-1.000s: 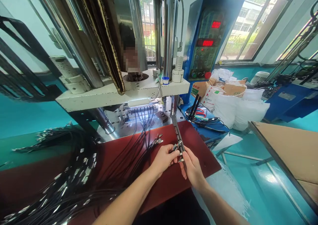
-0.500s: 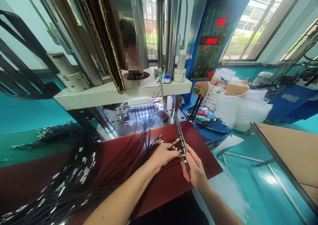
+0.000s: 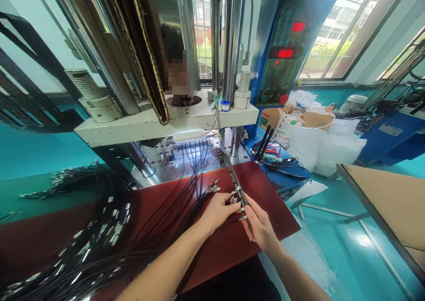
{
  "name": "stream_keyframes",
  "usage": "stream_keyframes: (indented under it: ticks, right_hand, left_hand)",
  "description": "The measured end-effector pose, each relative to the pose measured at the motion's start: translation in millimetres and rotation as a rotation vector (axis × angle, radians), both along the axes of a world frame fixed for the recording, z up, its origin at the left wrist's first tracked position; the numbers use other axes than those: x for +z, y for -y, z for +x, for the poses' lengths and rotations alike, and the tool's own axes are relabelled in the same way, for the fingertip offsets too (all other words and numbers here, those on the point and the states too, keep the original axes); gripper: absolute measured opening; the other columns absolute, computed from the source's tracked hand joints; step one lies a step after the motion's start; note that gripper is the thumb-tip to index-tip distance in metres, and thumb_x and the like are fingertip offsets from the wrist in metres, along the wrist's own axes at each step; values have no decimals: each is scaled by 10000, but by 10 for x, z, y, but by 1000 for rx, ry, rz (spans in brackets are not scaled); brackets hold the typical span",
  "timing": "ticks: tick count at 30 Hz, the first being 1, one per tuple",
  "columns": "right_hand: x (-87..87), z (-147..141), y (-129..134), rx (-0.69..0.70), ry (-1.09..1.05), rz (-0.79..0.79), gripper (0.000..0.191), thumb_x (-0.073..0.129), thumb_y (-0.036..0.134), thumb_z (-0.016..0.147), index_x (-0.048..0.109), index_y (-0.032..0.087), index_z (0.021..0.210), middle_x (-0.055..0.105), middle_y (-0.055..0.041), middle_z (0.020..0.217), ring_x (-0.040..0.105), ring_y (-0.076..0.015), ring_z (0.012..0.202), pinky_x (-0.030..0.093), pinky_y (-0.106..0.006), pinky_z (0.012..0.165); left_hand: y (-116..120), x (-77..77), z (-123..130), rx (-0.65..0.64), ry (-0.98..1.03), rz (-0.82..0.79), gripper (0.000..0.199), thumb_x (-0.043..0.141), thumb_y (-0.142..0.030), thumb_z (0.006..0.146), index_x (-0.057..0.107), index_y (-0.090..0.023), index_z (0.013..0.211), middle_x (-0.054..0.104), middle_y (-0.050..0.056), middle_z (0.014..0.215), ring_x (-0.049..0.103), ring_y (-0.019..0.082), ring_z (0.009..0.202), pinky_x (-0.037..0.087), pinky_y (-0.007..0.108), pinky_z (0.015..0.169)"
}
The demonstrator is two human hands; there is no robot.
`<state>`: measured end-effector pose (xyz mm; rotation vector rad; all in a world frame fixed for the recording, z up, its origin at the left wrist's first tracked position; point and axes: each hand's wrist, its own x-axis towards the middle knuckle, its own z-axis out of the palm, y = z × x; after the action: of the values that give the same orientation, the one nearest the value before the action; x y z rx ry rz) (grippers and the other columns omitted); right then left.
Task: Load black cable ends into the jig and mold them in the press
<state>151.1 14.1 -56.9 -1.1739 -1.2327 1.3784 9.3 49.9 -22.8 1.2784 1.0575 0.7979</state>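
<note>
My right hand is wrapped round the near end of a long dark metal bar with slots, which slants away over the red-brown board. At the bar's left edge my left hand pinches a black cable with a small metal connector. Several metal connectors sit along the bar between my hands. Left of my left hand, loose cable ends with metal plugs lie on the board. Black cables run from there to the lit mould under the press. My fingers hide part of the bar.
A press with a white plate and steel columns stands ahead. At the left lies a big heap of black cables. A blue control box with red digits stands behind red-handled scissors. White sacks are at the right.
The bar's far end now reaches nearer the press's bolted block. The connector at my left hand has come down against the bar. My view has shifted slightly.
</note>
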Motion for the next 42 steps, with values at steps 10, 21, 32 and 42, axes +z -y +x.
stream_keyframes:
  ticks: [10, 21, 32, 42]
  right_hand:
    - [-71, 45, 15, -28, -131, -37, 519, 441, 447, 859, 387, 181, 1301, 437, 70, 429, 304, -43, 272, 235, -127, 246]
    - [-51, 53, 12, 36, -134, -33, 532, 444, 439, 859, 391, 137, 1295, 436, 71, 428, 314, -37, 269, 223, -122, 253]
    - [-30, 60, -13, 74, -40, -15, 565, 415, 458, 860, 368, 122, 1313, 419, 78, 407, 320, -44, 270, 235, -129, 259]
    - [-48, 46, 19, 16, -111, -18, 507, 414, 433, 876, 372, 176, 1311, 430, 75, 433, 314, -34, 280, 235, -120, 262]
  left_hand:
    - [-31, 76, -201, 145, 20, -124, 345, 485, -466, 725, 501, -161, 885, 406, -69, 532, 272, 42, 410, 171, 164, 383]
    - [-86, 62, -50, 93, 22, -272, 355, 581, -487, 625, 447, -159, 654, 377, -88, 453, 225, 11, 333, 84, 171, 356]
    - [-72, -21, 26, 155, -151, 65, 295, 511, -406, 696, 469, -146, 565, 391, -59, 463, 304, 59, 434, 223, 207, 447]
    - [-79, -12, -50, 387, -138, 192, 144, 454, -321, 742, 395, -193, 709, 419, -70, 516, 372, 78, 474, 283, 201, 486]
